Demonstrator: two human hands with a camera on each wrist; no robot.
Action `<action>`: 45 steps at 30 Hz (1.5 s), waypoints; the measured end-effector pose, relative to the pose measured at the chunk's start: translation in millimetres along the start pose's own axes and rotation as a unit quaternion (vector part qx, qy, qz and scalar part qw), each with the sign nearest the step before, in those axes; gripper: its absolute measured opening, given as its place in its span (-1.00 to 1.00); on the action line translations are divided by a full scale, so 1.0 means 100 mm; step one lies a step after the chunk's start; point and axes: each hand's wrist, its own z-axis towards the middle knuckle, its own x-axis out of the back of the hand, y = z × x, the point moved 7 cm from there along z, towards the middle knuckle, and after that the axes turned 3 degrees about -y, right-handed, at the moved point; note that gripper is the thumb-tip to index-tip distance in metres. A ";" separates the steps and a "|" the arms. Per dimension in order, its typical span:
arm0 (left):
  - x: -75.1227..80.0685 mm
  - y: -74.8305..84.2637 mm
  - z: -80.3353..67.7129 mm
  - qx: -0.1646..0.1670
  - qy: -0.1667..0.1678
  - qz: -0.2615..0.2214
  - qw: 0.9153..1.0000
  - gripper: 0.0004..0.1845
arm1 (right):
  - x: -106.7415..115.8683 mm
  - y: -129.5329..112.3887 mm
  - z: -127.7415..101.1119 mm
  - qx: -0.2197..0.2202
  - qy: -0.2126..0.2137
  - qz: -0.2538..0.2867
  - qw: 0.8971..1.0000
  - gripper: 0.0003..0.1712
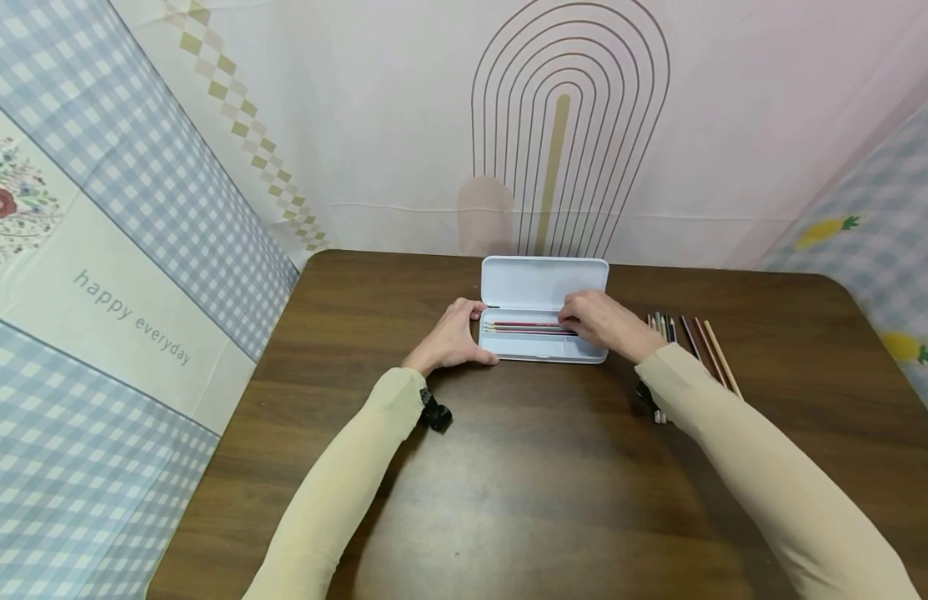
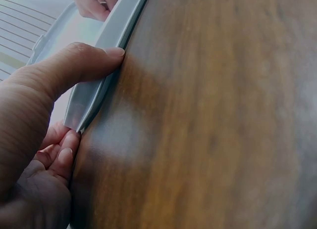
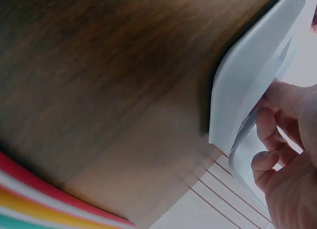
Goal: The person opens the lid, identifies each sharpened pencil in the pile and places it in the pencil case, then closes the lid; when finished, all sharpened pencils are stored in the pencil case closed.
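Note:
A white pencil case [image 1: 542, 350] lies open on the dark wooden table [image 1: 509, 467], its lid [image 1: 544, 283] folded back. Several pencils [image 1: 524, 327] lie lengthwise in the tray. My left hand [image 1: 471, 333] grips the case's left end. In the left wrist view its thumb [image 2: 79, 66] presses the case's front rim [image 2: 94, 98], with the other fingers [image 2: 62, 150] curled at the corner. My right hand [image 1: 576, 321] hovers over the tray's right part, its fingertips curled down onto the pencils' right ends. The right wrist view shows those curled fingers [image 3: 270, 162] beside the case [image 3: 247, 80].
A row of loose pencils [image 1: 699, 343] lies on the table to the right of the case, partly under my right sleeve [image 1: 734, 450]. Patterned cloth walls [image 1: 133, 250] close in the table at the left, back and right. A black wrist strap [image 1: 436, 414] sits at my left cuff.

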 end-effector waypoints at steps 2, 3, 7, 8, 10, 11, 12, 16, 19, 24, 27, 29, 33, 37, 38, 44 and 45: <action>0.00 0.00 0.00 0.000 0.001 -0.002 1.000 -0.01 | 0.00 0.00 0.01 0.002 -0.001 -0.007 1.000 -0.86; 0.00 0.00 0.00 0.001 0.002 -0.003 1.000 -0.01 | -0.01 0.00 0.01 0.002 -0.001 -0.010 1.000 -0.85; 0.00 0.00 0.00 0.002 -0.001 0.000 1.000 0.00 | -0.03 0.01 0.01 -0.006 -0.004 -0.016 1.000 -0.86; -0.01 0.00 0.00 0.002 -0.002 0.001 1.000 0.00 | -0.03 0.01 0.01 -0.011 -0.005 -0.022 1.000 -0.86; -0.01 0.00 0.00 0.001 -0.002 0.003 1.000 0.00 | -0.03 0.02 0.01 -0.019 -0.004 -0.037 0.999 -0.85; -0.01 0.00 0.00 0.000 -0.002 0.003 1.000 -0.01 | -0.03 0.02 0.00 -0.023 -0.002 -0.046 0.999 -0.83; -0.01 0.00 0.00 0.000 -0.001 0.003 1.000 -0.01 | -0.03 0.02 0.00 -0.026 -0.001 -0.055 0.998 -0.82; 0.00 0.01 0.00 0.000 0.001 0.000 1.000 -0.01 | -0.03 0.01 0.00 -0.033 0.000 -0.087 0.996 -0.74; 0.00 0.02 0.00 0.001 0.000 0.002 1.000 -0.01 | -0.04 0.00 0.01 -0.042 -0.007 -0.102 0.994 -0.68; 0.00 0.02 0.00 0.002 -0.001 0.001 1.000 0.00 | -0.04 -0.02 0.01 -0.056 -0.013 -0.114 0.992 -0.66; 0.00 0.02 0.00 0.002 -0.002 0.001 1.000 0.00 | -0.03 -0.03 0.01 -0.061 -0.009 -0.117 0.991 -0.69; 0.00 0.03 -0.01 0.002 -0.001 -0.001 1.000 -0.01 | -0.02 -0.03 0.01 -0.064 -0.005 -0.117 0.991 -0.71; 0.01 0.02 -0.01 0.004 -0.001 -0.001 1.000 -0.02 | 0.00 -0.04 0.00 -0.069 0.006 -0.115 0.991 -0.74; 0.00 0.02 -0.01 0.004 -0.002 -0.001 1.000 -0.02 | 0.05 -0.07 -0.05 -0.080 0.023 -0.108 0.991 -0.76; 0.00 0.02 -0.01 0.004 -0.003 -0.001 1.000 -0.01 | 0.07 -0.09 -0.07 -0.087 0.029 -0.104 0.990 -0.76; 0.01 0.02 -0.01 0.003 0.000 -0.001 1.000 -0.01 | 0.19 -0.16 -0.24 -0.135 0.061 -0.085 0.985 -0.80; 0.01 0.02 -0.01 0.003 0.001 -0.001 1.000 -0.01 | 0.21 -0.17 -0.27 -0.141 0.066 -0.083 0.984 -0.80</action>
